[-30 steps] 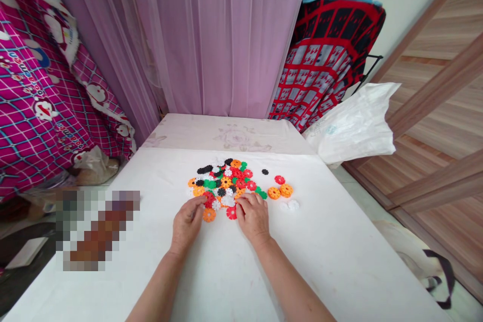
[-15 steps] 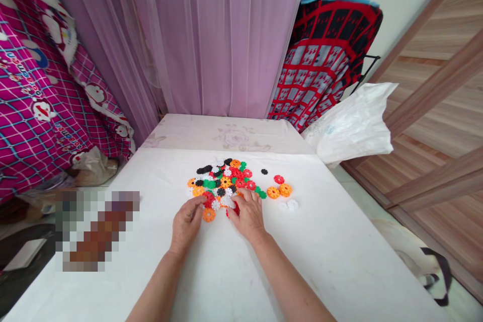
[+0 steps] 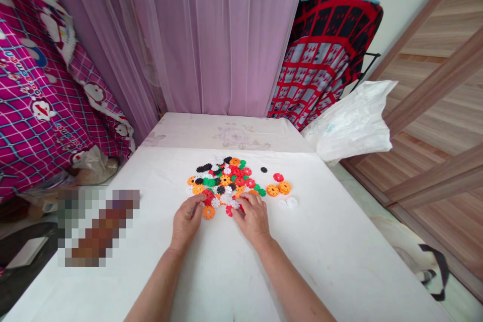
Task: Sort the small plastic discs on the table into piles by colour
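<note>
A loose pile of plastic snowflake discs (image 3: 225, 179) in red, orange, green, black and white lies on the white-covered table (image 3: 302, 256). At the pile's near left edge, my left hand (image 3: 186, 217) has its fingers curled in, the tips beside a red disc (image 3: 209, 197). Whatever its pinch holds is hidden. My right hand (image 3: 255, 217) rests at the near right edge with bent fingers, a bit of red disc showing between thumb and forefinger. In the gap between the hands lie an orange disc (image 3: 209, 212) and a pinkish-red disc (image 3: 229, 211).
Right of the pile lie orange discs (image 3: 278, 189), a red disc (image 3: 278, 177), a black disc (image 3: 263, 169) and white discs (image 3: 289, 203). A white plastic bag (image 3: 350, 123) stands by the table's right edge. A blurred patch (image 3: 101, 231) covers something on the left.
My right hand has drawn slightly right and back from the pile, uncovering a pinkish-red disc and nearby pieces. My left hand stays almost in place.
</note>
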Available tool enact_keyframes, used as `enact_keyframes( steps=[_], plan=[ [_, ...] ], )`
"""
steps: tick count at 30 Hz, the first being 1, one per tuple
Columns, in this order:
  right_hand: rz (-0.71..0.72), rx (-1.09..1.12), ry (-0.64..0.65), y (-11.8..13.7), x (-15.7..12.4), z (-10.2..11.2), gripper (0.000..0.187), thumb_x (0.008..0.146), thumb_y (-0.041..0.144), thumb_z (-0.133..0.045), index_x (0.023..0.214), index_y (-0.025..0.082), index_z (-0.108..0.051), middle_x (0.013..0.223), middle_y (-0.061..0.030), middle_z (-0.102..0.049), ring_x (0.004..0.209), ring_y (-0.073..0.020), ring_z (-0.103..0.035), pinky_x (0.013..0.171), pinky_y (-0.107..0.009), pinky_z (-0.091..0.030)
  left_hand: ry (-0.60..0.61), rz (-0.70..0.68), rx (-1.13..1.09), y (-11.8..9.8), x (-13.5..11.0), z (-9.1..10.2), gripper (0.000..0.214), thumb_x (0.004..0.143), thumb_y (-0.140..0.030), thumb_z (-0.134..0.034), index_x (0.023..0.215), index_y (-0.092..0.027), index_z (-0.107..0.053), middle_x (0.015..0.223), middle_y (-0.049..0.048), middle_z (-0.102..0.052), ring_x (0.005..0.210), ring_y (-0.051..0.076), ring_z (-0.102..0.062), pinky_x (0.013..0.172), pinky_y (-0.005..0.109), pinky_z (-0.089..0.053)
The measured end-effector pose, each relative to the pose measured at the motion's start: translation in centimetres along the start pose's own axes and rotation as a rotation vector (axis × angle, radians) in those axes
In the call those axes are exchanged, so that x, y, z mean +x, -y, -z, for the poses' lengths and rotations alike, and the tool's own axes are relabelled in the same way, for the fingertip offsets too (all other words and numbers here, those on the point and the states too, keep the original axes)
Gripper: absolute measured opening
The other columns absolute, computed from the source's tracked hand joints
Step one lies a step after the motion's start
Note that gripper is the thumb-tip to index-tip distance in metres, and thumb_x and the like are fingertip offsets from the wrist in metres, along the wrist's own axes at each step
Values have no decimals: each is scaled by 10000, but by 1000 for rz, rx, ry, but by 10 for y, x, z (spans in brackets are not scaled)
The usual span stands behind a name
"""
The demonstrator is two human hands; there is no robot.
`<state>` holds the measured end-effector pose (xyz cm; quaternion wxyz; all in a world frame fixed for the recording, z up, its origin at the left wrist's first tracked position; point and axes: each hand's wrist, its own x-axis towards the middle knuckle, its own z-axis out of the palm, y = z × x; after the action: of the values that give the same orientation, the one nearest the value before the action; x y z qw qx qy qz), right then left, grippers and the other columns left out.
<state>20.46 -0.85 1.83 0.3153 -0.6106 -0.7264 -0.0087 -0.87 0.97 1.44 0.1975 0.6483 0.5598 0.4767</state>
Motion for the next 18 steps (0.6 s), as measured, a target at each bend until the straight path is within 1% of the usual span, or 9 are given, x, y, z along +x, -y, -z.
enact_keyframes(
  steps=[4,6,8,10,12,14,16,18],
  plan=[
    [45,-18,-33,-2,-2,2,114,855,250,-636,932,253,-721,1031,-35,-645,972,-192,-510,807,-317,-361,-5,7,0,0,0,0,274,850,-339,-490,941,-219,-719,983,48,-752,933,202,-699,897,372,-552],
    [64,2,-64,-3,-2,4,132,885,255,-599,913,257,-728,969,-32,-657,920,-180,-522,793,-305,-366,-1,16,-1,-1,-1,-1,273,854,-344,-492,945,-223,-719,997,46,-750,946,203,-696,907,373,-547],
    [42,40,-98,-7,-3,6,188,916,275,-545,898,246,-730,920,-37,-666,883,-170,-544,794,-290,-380,1,22,-1,-1,-1,-1,277,858,-351,-491,952,-224,-719,1008,47,-749,957,204,-694,915,375,-543],
    [-59,87,-110,-14,-7,11,246,934,304,-493,894,232,-726,886,-37,-676,812,-153,-572,758,-262,-398,-1,26,2,0,-1,0,284,858,-359,-491,957,-222,-719,1010,49,-749,958,206,-694,917,377,-542],
    [-220,116,-99,-25,-15,18,277,930,336,-467,888,224,-716,853,-26,-689,713,-132,-582,685,-238,-401,6,27,5,1,-1,0,295,856,-366,-488,963,-218,-720,1012,54,-749,961,210,-693,921,381,-540],
    [-372,91,-62,-37,-25,27,287,911,362,-461,849,228,-706,797,-9,-694,635,-127,-575,622,-234,-385,15,28,8,2,0,0,305,854,-372,-485,966,-215,-721,1011,57,-749,962,213,-692,926,384,-536],
    [-460,24,-19,-48,-34,37,282,893,371,-458,836,236,-698,785,-4,-697,639,-137,-586,611,-241,-376,24,36,12,2,0,1,309,852,-381,-484,962,-217,-722,1009,56,-748,962,213,-692,927,383,-535],
    [-490,-42,17,-54,-41,45,268,882,358,-454,901,241,-695,829,-7,-699,683,-145,-607,626,-245,-379,22,48,18,2,1,1,310,849,-391,-487,955,-222,-724,1011,52,-748,961,214,-692,923,380,-536]
  ],
)
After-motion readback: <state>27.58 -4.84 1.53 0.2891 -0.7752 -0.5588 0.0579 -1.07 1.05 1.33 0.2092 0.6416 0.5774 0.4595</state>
